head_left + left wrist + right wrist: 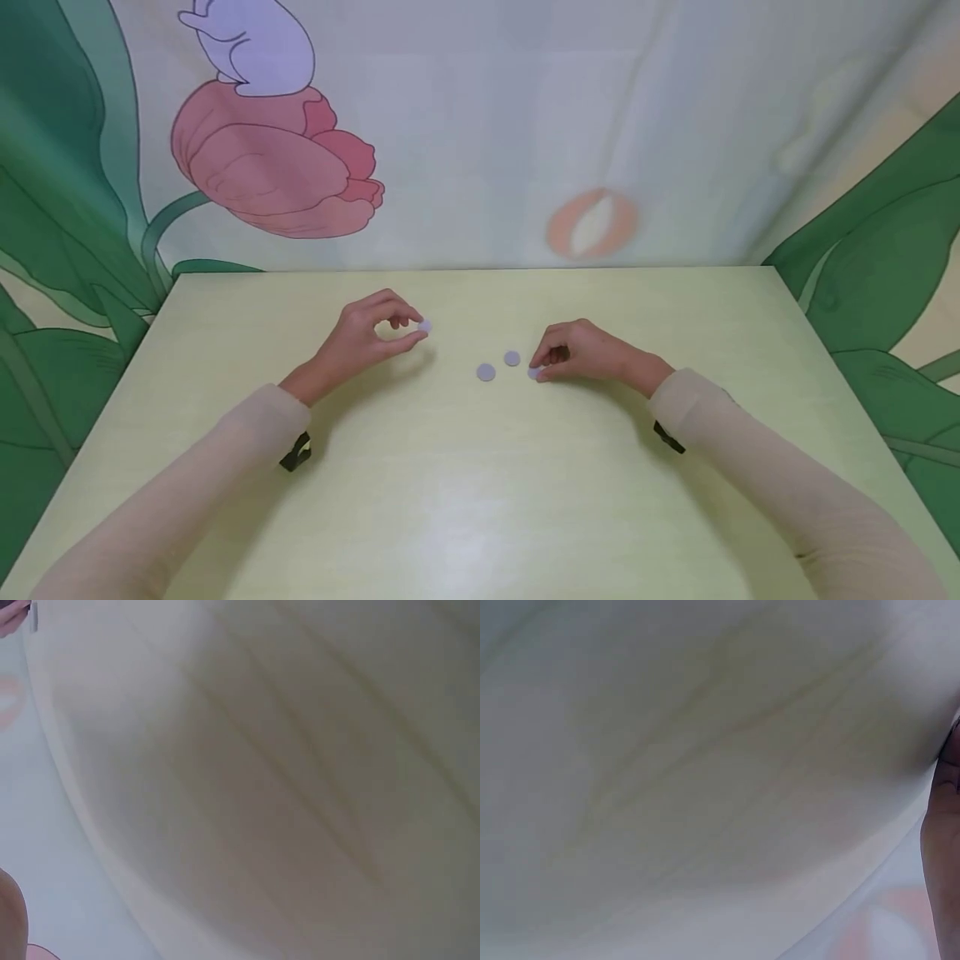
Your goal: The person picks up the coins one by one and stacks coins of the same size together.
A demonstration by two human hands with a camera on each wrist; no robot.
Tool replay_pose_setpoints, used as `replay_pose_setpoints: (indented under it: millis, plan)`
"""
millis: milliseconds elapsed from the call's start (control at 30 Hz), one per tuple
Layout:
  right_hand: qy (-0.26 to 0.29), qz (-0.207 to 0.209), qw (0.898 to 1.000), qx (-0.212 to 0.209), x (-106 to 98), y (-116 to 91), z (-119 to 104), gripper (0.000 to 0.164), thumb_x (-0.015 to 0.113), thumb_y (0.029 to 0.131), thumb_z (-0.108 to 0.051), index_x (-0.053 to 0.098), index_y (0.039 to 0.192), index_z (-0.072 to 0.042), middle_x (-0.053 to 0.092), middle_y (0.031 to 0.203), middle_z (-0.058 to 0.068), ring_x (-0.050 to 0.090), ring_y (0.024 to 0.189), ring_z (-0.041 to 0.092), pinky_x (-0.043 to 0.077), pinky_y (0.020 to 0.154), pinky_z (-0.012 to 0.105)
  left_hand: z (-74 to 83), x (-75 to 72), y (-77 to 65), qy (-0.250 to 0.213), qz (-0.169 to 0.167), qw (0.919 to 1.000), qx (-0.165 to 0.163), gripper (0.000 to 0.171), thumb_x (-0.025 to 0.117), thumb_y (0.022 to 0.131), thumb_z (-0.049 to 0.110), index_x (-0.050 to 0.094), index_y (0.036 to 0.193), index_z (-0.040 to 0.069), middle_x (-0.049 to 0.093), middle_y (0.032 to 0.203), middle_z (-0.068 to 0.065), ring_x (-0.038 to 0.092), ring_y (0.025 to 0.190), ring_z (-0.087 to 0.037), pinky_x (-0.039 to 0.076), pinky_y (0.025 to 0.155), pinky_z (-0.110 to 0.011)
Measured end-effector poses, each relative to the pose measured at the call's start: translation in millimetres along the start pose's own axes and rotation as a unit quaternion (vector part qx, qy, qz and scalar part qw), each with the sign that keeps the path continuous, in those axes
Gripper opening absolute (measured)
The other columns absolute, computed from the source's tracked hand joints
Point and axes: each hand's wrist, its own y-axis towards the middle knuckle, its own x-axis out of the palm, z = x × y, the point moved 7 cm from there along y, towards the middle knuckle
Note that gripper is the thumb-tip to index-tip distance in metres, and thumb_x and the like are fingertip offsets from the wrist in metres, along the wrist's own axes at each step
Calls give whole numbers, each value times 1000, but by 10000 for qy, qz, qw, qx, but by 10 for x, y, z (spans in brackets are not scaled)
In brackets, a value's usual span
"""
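My left hand (371, 327) pinches a small pale lilac disc (425, 326) between thumb and forefinger, and its shadow falls on the table below. On the right, my right hand (581, 350) has thumb and fingertips on another such disc (534, 372), low at the tabletop; the fingers partly cover it. Between the hands two more flat discs lie apart from each other, a nearer one (486, 372) and a farther one (512, 358) close to the right fingertips. Only a slice of my right hand (946, 825) shows at the edge of the right wrist view.
The pale yellow table (480, 467) reaches back to a hanging curtain (480, 150) printed with a flower, a white animal and green leaves. A dark strap piece shows under each sleeve cuff. Bare tabletop, blurred, fills most of both wrist views.
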Motion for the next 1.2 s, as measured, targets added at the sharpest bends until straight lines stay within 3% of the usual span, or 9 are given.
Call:
replay_pose_setpoints:
  millis: [167, 500, 700, 967, 1200]
  plan:
    - [17, 62, 10000, -47, -17, 4, 1, 13, 84, 86, -21, 80, 99, -22, 67, 95, -8, 62, 85, 13, 52, 78, 26, 11, -2, 24, 26, -46, 10000, -51, 21, 89, 77, 8, 77, 94, 11, 66, 87, -1, 61, 77, -20, 47, 73, -16]
    - [-38, 112, 9999, -50, -27, 18, 28, 13, 83, 86, -24, 80, 98, -23, 67, 93, -9, 61, 84, 12, 52, 78, 25, 84, 90, 89, -154, -47, 9998, 147, 21, 88, 77, 6, 76, 94, 12, 66, 87, 2, 61, 77, -21, 53, 69, -33]
    - [110, 99, 9998, -163, 12, 9, 21, 11, 83, 87, -23, 80, 98, -21, 67, 93, -8, 61, 83, 12, 52, 76, 25, 138, 126, 54, -164, 3, 9997, 185, 21, 88, 76, 7, 76, 93, 13, 66, 87, 4, 60, 77, -13, 52, 69, -32]
    - [138, 61, 9997, -207, 45, -26, 3, 10, 83, 86, -22, 79, 95, -23, 67, 94, -8, 63, 83, 12, 53, 77, 25, 171, 292, 50, -339, -234, 9991, 54, 19, 87, 79, 11, 76, 95, 12, 68, 90, -1, 62, 80, -20, 52, 74, -29]
    - [72, 91, 9994, -326, 36, 5, 6, 11, 83, 87, -23, 78, 97, -22, 66, 92, -8, 61, 82, 11, 51, 75, 25, 244, 417, 90, -556, -318, 9979, 32, 19, 87, 79, 8, 77, 95, 12, 67, 89, -5, 60, 81, -19, 51, 72, -36]
